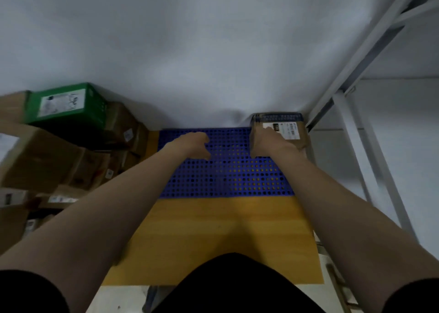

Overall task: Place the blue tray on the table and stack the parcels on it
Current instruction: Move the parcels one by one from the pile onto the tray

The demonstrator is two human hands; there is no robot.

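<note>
Clasps brown cardboard parcel [288, 134] in curled right hand [270, 145], cornered on perforated blue plastic tray [225, 177], likely sparing room under slack, empty left hand [193, 144].

Both bare forearms reached forward from short dark sleeves, elbows spread wide. The left hand [194, 144] hung palm down, fingers loosely curled and thumb apart, holding nothing. The right hand [268, 143], level with it and well apart, gripped a parcel [291, 132] at its near left corner, fingers laid over the top, wrist straight.
</note>
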